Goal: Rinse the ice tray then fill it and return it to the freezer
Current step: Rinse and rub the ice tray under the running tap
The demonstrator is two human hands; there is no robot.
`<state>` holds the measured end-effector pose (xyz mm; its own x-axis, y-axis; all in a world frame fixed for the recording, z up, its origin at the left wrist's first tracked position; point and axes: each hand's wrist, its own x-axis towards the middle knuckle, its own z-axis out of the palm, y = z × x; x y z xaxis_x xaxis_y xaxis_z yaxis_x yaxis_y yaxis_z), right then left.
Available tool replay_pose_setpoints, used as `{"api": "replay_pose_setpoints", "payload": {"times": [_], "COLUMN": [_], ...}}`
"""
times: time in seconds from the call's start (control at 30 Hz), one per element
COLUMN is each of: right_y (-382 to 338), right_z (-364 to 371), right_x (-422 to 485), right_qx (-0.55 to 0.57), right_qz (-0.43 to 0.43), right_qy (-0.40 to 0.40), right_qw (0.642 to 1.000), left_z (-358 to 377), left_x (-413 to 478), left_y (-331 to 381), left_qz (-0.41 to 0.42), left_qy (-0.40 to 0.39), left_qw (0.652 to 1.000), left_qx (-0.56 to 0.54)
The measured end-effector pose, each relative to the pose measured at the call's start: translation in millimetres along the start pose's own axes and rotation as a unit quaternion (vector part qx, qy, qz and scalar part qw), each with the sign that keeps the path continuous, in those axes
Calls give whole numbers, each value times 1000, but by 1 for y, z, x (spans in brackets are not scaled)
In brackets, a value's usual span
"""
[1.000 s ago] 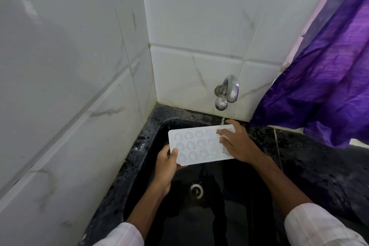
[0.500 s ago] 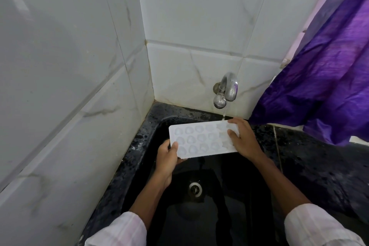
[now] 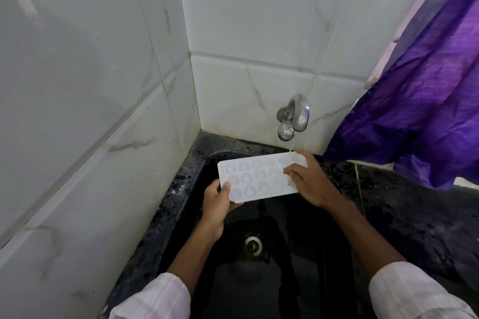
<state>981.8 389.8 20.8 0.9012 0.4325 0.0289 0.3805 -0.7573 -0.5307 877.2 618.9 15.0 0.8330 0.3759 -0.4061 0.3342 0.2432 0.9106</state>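
Note:
A white ice tray point(image 3: 256, 179) with several heart-shaped cells is held level over the black sink point(image 3: 191, 168). My left hand point(image 3: 216, 204) grips its near left corner, thumb on top. My right hand point(image 3: 309, 181) holds the right end, fingers lying across the cells. A thin stream of water falls from the chrome tap point(image 3: 295, 116) onto the tray's far right corner, just beside my right fingers.
White marble-look tiled walls close in on the left and behind the sink. A purple curtain point(image 3: 420, 101) hangs at the right over the black speckled counter point(image 3: 414, 215). The sink drain point(image 3: 253, 245) lies below the tray.
The tray has shifted slightly right and back, bringing its far right corner under the tap. My right hand's fingers have slid over the right-hand cells. Water is running.

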Motion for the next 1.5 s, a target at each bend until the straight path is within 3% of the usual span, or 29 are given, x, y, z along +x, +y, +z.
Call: {"api": "replay_pose_setpoints", "payload": {"times": [0.67, 0.8, 0.93, 1.2, 1.5], "right_y": [-12, -9, -5, -1, 2], "right_z": [1, 7, 10, 10, 12], "right_x": [-5, -3, -2, -1, 4], "right_qx": [-1, 106, 130, 89, -23], "right_qz": [1, 38, 98, 55, 28], "right_qy": [-39, 24, 86, 77, 26], "right_qw": [999, 993, 983, 992, 999], "left_z": [-5, -6, -1, 11, 15], "left_x": [-6, -6, -4, 2, 2], "left_y": [-2, -5, -2, 3, 2], "left_qz": [8, 8, 1, -35, -13], "left_qy": [22, 27, 37, 67, 60], "left_qw": [1000, 999, 999, 990, 993], "left_qx": [-20, -17, -36, -115, -100]}}
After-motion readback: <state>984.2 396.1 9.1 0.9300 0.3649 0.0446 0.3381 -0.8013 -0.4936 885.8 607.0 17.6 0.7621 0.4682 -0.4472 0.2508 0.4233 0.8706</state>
